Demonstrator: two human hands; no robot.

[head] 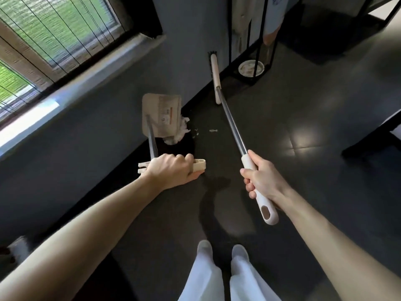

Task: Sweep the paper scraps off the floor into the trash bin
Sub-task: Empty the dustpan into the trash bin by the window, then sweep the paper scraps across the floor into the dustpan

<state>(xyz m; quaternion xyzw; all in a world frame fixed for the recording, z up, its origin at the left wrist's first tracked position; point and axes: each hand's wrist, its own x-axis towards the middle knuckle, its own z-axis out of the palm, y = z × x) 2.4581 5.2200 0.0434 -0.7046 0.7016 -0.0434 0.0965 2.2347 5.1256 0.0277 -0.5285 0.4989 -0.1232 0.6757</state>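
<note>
Collecting: left hand clamps the dustpan, right hand grips the broom; paper scraps heap at the pan's lip, strays at three o'clock (bin unclear) — sweep those in next

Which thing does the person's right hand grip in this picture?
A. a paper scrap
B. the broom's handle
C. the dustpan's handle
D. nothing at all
B: the right hand curls round the white grip of the broom, while the left hand holds the handle of the dustpan.
</note>
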